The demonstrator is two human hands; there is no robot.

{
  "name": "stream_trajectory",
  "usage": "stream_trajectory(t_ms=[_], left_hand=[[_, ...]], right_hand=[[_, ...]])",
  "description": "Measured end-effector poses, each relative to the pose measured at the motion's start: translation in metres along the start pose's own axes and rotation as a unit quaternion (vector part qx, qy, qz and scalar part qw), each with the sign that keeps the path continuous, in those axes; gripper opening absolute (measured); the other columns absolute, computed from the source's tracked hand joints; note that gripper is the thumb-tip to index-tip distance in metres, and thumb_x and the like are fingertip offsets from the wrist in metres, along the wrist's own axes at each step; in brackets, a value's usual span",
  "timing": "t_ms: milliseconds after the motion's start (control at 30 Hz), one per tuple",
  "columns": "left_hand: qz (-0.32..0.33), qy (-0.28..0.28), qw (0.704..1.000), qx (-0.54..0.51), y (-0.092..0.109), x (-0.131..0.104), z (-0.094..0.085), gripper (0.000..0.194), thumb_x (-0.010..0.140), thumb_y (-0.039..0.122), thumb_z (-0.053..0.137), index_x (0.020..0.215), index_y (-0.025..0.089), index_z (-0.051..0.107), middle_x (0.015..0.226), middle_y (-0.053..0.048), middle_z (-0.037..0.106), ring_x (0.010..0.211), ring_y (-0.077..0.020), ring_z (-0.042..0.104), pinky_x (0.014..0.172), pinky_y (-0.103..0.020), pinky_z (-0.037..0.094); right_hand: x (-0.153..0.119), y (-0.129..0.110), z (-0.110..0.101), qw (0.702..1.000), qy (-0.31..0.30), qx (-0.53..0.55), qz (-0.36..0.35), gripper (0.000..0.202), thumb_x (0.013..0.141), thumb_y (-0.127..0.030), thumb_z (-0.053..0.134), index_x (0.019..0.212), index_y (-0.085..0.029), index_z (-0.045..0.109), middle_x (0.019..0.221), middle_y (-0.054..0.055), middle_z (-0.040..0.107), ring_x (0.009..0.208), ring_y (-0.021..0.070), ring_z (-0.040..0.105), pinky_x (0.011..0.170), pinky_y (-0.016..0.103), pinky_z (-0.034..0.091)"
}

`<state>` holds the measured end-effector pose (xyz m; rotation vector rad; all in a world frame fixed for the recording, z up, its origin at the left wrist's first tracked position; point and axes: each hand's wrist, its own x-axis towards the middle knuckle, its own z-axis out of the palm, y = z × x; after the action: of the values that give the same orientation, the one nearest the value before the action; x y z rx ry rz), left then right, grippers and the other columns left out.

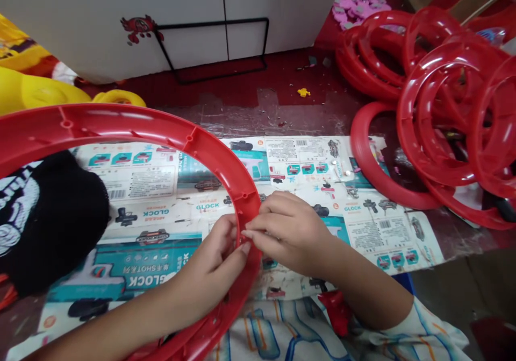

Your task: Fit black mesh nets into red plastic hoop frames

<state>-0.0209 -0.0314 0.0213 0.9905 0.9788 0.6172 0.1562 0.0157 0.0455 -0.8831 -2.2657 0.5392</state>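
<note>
A large red plastic ring (pixel 161 123), with a hollow channel and small ribs and posts inside, is tilted up in front of me over the table. My left hand (pixel 221 256) grips its right-hand rim, fingers behind the wall and thumb on the near side. Right beside that thumb, my right hand (pixel 288 229) has its thumb and fingertips pinched together at the inner channel. Whatever lies between those fingertips is too small or too hidden to make out.
Several red rings (pixel 439 108) are heaped at the right. Printed cardboard sheets (pixel 157 183) cover the table. A black cloth item (pixel 68 216) lies left, yellow objects (pixel 44 91) behind it. A black wire stand (pixel 213 23), a small yellow piece (pixel 303 92) and pink pieces (pixel 357 0) are farther back.
</note>
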Motion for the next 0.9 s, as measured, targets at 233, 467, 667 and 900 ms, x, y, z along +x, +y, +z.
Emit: stream_trajectory(t_ms=[233, 467, 667, 900], left_hand=[[-0.003, -0.017, 0.998, -0.066, 0.006, -0.001, 0.002, 0.045, 0.098, 0.030, 0.050, 0.137, 0.025, 0.029, 0.134, -0.007, 0.058, 0.119, -0.0191, 0.057, 0.095, -0.028, 0.045], [0.001, 0.003, 0.999, -0.036, 0.006, 0.004, 0.001, 0.031, 0.091, 0.018, 0.051, 0.120, 0.022, 0.041, 0.120, -0.007, 0.063, 0.103, -0.0189, 0.063, 0.081, -0.027, 0.050], [0.020, 0.036, 0.991, 0.125, 0.002, 0.009, -0.005, 0.047, 0.081, 0.011, 0.049, 0.124, 0.023, 0.036, 0.113, -0.004, 0.058, 0.108, -0.0206, 0.057, 0.094, -0.035, 0.044], [-0.038, -0.091, 0.978, 0.186, 0.006, 0.002, -0.016, 0.065, 0.084, 0.013, 0.047, 0.141, 0.025, 0.021, 0.120, -0.007, 0.056, 0.108, -0.0233, 0.057, 0.094, -0.039, 0.045]], right_hand=[[0.001, 0.002, -0.002, 0.999, -0.021, 0.000, -0.026, 0.021, 0.092, -0.016, 0.055, 0.077, -0.014, 0.069, 0.072, 0.002, 0.060, 0.067, 0.0123, 0.051, 0.067, 0.027, 0.044], [-0.002, 0.001, -0.004, 0.998, -0.044, -0.046, -0.022, 0.023, 0.093, -0.023, 0.057, 0.074, -0.015, 0.067, 0.070, 0.001, 0.060, 0.067, 0.0128, 0.050, 0.065, 0.027, 0.042], [0.000, 0.005, -0.013, 0.981, -0.028, -0.183, -0.057, 0.022, 0.094, -0.023, 0.057, 0.078, -0.014, 0.068, 0.073, 0.004, 0.062, 0.070, 0.0152, 0.047, 0.065, 0.030, 0.037], [0.000, 0.004, -0.007, 0.984, -0.051, -0.156, -0.068, 0.019, 0.093, -0.012, 0.054, 0.083, -0.014, 0.069, 0.078, 0.004, 0.062, 0.073, 0.0144, 0.046, 0.069, 0.030, 0.039]])
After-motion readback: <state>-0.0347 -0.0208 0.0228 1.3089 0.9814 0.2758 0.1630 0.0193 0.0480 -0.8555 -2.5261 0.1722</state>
